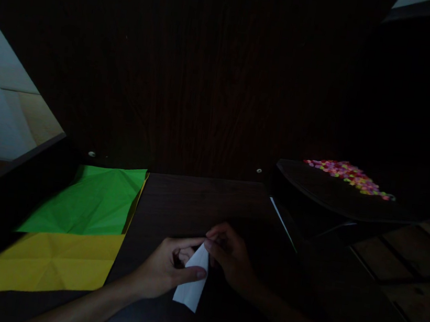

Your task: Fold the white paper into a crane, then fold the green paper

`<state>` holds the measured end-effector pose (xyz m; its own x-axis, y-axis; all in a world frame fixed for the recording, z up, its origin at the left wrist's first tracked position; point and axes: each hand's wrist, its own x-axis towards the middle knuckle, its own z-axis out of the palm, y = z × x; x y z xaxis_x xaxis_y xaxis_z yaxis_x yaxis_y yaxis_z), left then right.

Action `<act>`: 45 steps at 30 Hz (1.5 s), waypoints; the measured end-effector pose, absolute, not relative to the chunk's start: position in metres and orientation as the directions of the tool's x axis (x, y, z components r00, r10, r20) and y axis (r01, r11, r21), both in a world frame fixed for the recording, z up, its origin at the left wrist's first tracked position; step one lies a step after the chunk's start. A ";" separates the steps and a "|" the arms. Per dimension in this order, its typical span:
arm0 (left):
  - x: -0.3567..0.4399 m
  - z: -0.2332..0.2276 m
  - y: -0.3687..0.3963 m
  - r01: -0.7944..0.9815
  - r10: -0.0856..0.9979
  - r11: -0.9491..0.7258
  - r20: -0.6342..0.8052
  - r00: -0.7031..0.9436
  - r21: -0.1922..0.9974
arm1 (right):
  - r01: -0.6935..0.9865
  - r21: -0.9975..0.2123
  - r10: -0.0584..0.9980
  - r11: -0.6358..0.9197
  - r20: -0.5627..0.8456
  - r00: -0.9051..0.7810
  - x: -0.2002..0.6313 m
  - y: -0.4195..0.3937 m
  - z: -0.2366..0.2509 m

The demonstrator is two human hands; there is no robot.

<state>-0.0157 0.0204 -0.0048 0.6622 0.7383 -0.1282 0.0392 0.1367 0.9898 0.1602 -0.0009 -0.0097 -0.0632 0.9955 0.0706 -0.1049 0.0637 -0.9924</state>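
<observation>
A small piece of folded white paper (190, 291), narrow at the top and wider at the bottom, is held just above the dark wooden surface (189, 205). My left hand (169, 266) grips it, the thumb lying across its face and the fingers behind. At the paper's pointed upper end, my right hand (230, 255) pinches the tip between thumb and fingers. Some of the fingers behind the paper are hidden, and the scene is dim.
Left of my hands lie a creased green sheet (94, 200) and a creased yellow sheet (55, 261), partly overlapping. A dark curved shelf (314, 187) at the right bears a string of colourful small pieces (350, 176). A dark wooden panel (193, 84) rises behind.
</observation>
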 end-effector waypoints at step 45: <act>-0.018 -0.011 0.022 -0.136 0.769 0.150 -0.029 0.638 0.979 | 0.057 -0.998 0.983 -0.012 -0.022 -0.180 0.164 0.005 -0.012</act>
<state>-0.0178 0.0216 -0.0110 0.6380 0.7695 -0.0290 -0.1364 0.1499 0.9792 0.1643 0.0046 -0.0115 -0.1803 0.9834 -0.0222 0.0565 -0.0122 -0.9983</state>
